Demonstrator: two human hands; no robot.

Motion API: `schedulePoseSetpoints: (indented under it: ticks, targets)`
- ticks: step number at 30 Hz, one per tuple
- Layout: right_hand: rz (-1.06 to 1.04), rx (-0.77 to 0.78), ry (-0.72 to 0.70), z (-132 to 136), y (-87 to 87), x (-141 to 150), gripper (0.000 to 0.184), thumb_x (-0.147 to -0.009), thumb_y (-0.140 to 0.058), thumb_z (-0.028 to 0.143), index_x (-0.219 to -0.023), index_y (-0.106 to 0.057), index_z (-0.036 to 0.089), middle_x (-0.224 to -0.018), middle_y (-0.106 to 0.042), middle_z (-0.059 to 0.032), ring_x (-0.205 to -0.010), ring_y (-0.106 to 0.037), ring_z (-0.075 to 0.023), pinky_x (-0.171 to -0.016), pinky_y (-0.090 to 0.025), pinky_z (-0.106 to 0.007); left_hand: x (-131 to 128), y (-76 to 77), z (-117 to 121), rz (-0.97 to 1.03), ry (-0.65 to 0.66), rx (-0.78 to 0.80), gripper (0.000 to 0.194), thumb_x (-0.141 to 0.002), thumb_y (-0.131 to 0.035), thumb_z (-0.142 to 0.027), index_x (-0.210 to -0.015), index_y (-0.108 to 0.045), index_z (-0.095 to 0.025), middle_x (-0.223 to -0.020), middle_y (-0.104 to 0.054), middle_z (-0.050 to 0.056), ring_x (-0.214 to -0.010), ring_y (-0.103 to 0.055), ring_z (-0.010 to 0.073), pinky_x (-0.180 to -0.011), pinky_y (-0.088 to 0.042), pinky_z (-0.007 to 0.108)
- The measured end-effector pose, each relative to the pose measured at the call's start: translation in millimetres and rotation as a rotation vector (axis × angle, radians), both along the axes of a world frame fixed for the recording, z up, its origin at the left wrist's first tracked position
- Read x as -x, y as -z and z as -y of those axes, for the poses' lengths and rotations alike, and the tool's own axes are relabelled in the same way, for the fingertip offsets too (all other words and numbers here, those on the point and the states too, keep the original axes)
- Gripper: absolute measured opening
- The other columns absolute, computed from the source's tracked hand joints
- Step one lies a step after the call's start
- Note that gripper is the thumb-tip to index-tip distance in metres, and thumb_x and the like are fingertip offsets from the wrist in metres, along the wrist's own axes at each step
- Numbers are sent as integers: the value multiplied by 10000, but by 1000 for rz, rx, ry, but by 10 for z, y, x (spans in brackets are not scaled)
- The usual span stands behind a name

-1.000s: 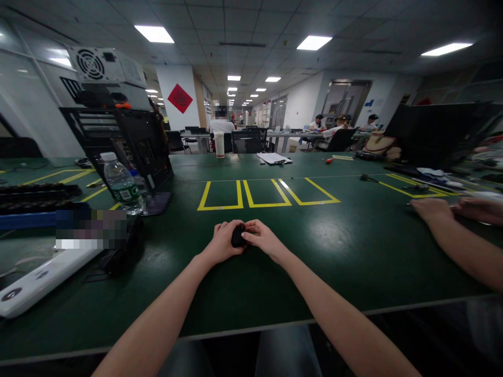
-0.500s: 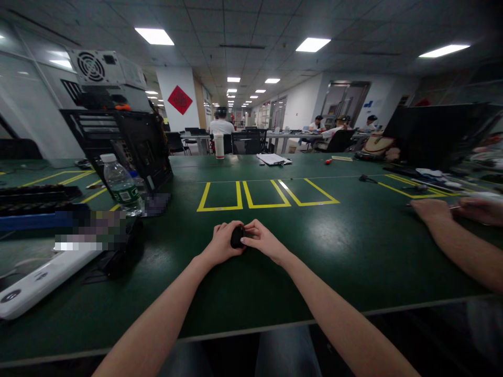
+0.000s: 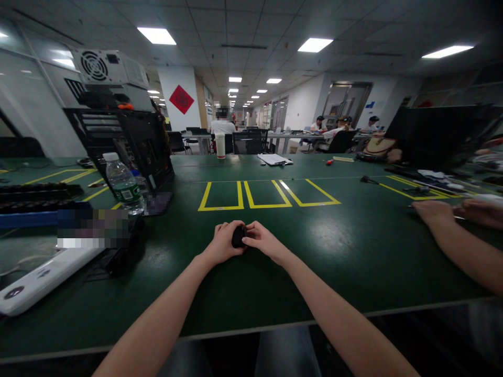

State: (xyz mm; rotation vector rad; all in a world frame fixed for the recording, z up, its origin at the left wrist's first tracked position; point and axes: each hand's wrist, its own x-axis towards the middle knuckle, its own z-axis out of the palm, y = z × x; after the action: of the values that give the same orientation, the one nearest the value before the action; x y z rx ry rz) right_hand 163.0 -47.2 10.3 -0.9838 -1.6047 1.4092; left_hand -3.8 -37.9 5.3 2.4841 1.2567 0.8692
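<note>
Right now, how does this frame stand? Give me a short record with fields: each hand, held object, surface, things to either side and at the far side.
left hand: wrapped around a small black rounded object
right hand: thumb and fingers on the same object
object identity: cannot tell, partly covered
surface: dark green tabletop, three yellow tape outlines
left side: clear plastic bottle with green label
far side: tall white cup, white papers
right side: another person's hand

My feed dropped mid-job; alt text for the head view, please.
The left hand and right hand hold a small black object at a green table, before three yellow tape outlines. A plastic bottle is to the left, a co-worker's hand right.
</note>
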Motion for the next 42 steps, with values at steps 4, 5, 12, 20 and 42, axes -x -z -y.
schedulePoseSetpoints:
  ticks: [4,5,12,20,42]
  targets:
    - [-48,-7,-29,27,-32,-15,371,-609,-665,254,-909,-451,210,-984,-535,-19,-913,-530,-164,-813,-420,-361,0,-6,1,-1,8,4,535,-586,-636,-234,-1066,-400,-262,-1010,-511,4,-922,-465,223,-845,-278,377]
    - [-54,8,-24,30,-35,-12,375,-607,-666,270,-908,-450,213,-980,-539,-19,-904,-535,-164,-807,-424,-362,-1,-9,3,-1,9,5,536,-588,-636,-235,-1067,-399,-262,-1013,-511,4,-923,-466,224,-846,-277,378]
    - [-70,52,59,-7,2,50,272,-697,-561,387,-878,-460,212,-883,-573,-10,-874,-543,-159,-758,-455,-344,-13,-11,6,4,7,-8,561,-579,-649,-242,-1078,-393,-261,-1021,-512,8,-925,-466,223,-848,-274,374]
    - [-11,73,48,-23,-6,29,286,-699,-576,319,-928,-487,174,-977,-547,-49,-942,-516,-170,-833,-412,-360,-16,-11,5,-14,-14,-10,559,-576,-646,-237,-1073,-392,-262,-1012,-515,8,-925,-466,226,-856,-265,378]
    - [9,24,42,-21,-18,2,266,-685,-594,324,-886,-481,191,-982,-526,-38,-932,-514,-174,-815,-425,-358,4,11,-12,10,19,-26,549,-589,-638,-253,-1077,-385,-257,-1000,-510,4,-911,-458,212,-845,-268,356]
